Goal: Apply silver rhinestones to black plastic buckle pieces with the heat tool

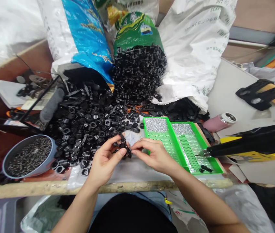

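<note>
My left hand (108, 159) is closed around a small black plastic part (125, 145), thumb in front and fingers behind. Against the right end of that part, my right hand (153, 153) pinches with thumb and forefinger; whatever sits between those fingertips is too small to make out. Both hands are close together above the front of the table. A heap of black plastic parts (79, 129), many ring-shaped, spreads to the left of and behind my left hand. Right of my right hand lie two green trays (185, 161) with small silvery pieces at their far ends.
A blue bowl (52, 158) of small dark pieces stands at left. An electric screwdriver (244, 144) reaches over the right tray. Behind are a blue-and-white sack (86, 35), a green sack (137, 32) spilling black parts and a white sack (195, 48). A pink flask (218, 122) lies at right.
</note>
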A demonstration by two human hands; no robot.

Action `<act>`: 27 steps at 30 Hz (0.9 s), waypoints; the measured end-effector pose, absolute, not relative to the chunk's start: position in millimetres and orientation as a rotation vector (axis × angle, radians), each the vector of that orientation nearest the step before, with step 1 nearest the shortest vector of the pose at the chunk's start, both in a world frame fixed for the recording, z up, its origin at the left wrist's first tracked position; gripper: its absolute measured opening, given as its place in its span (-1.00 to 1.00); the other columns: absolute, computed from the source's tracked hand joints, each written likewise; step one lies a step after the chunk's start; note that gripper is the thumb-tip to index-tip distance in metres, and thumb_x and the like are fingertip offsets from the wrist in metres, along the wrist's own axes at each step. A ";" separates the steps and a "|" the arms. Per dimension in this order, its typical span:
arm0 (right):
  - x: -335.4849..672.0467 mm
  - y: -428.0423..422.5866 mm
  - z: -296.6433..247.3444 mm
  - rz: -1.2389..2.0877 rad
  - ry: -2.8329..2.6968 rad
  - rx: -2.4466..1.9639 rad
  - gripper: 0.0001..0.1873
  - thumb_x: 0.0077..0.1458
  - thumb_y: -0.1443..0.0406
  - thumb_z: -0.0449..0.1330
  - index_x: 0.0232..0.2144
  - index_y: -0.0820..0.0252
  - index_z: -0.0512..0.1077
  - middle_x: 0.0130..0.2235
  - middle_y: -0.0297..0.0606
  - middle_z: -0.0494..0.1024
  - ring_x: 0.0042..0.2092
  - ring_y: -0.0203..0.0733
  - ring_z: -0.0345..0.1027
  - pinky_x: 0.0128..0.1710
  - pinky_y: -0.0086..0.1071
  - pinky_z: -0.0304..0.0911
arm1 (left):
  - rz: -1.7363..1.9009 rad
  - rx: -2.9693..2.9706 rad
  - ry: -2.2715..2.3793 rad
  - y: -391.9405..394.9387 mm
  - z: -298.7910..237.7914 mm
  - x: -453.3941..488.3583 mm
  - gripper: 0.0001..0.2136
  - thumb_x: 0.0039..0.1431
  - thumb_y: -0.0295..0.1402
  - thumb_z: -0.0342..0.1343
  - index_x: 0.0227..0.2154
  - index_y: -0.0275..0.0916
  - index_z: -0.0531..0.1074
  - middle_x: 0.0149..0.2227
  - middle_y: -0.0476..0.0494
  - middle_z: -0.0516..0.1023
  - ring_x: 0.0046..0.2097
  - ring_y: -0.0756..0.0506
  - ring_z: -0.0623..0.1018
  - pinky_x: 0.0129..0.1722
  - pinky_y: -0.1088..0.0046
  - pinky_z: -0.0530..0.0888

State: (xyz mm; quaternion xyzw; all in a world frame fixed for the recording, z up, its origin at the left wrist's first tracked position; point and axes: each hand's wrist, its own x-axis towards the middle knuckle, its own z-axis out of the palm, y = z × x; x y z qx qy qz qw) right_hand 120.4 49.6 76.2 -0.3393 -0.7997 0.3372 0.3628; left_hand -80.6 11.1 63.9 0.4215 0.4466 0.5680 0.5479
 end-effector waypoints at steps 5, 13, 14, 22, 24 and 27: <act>111.8 36.4 73.4 0.495 -2.082 -0.710 -0.81 0.30 0.45 0.17 -0.17 0.16 0.56 -0.26 -0.18 0.66 -0.20 -0.15 0.54 -0.18 -0.25 0.49 | 1.385 0.928 1.137 8.0 64.1 -70.6 -0.50 0.06 -0.18 0.44 0.06 -0.20 0.53 -0.10 -0.21 0.72 -0.08 -0.22 0.70 -0.09 0.28 0.67; 132.7 59.4 49.5 0.427 -2.158 -0.869 -0.74 0.36 0.38 0.13 0.02 0.07 0.51 -0.04 -0.17 0.63 0.02 -0.04 0.46 0.05 -0.03 0.39 | 1.403 0.732 1.105 12.3 54.2 -78.6 -0.41 0.05 -0.12 0.45 0.12 -0.19 0.48 -0.16 -0.19 0.71 -0.12 -0.18 0.70 -0.25 0.37 0.70; 136.6 65.1 44.9 0.427 -2.196 -0.976 -0.77 0.35 0.37 0.14 -0.03 0.09 0.53 -0.06 -0.16 0.62 0.03 0.00 0.43 0.06 0.00 0.35 | 1.389 0.738 1.115 12.3 53.2 -81.8 -0.42 0.07 -0.11 0.44 0.12 -0.20 0.48 -0.15 -0.20 0.71 -0.12 -0.19 0.70 -0.24 0.37 0.70; 126.1 74.1 23.1 0.324 -2.640 -1.211 -0.83 0.22 0.46 0.15 -0.27 0.17 0.52 -0.08 -0.10 0.54 0.06 0.08 0.22 0.06 -0.08 0.03 | 1.333 0.814 1.166 8.5 50.3 -83.4 -0.39 0.06 -0.05 0.43 0.13 -0.22 0.50 -0.16 -0.24 0.72 -0.14 -0.25 0.72 -0.08 0.21 0.66; 124.5 74.3 24.3 0.323 -2.668 -1.205 -0.86 0.23 0.44 0.14 -0.28 0.19 0.49 -0.14 -0.11 0.55 0.00 0.05 0.24 0.03 -0.12 0.02 | 1.331 0.834 1.178 7.1 50.2 -81.7 -0.42 0.04 -0.07 0.44 0.09 -0.22 0.52 -0.16 -0.23 0.72 -0.17 -0.22 0.72 -0.05 0.24 0.65; 126.3 75.2 29.7 0.385 -2.634 -1.246 -0.87 0.24 0.44 0.13 -0.29 0.20 0.47 -0.24 -0.15 0.56 -0.11 -0.02 0.28 -0.03 -0.18 0.03 | 1.311 0.875 1.190 5.1 50.5 -80.0 -0.45 0.03 -0.11 0.46 0.05 -0.23 0.54 -0.16 -0.21 0.73 -0.17 -0.17 0.72 -0.05 0.30 0.63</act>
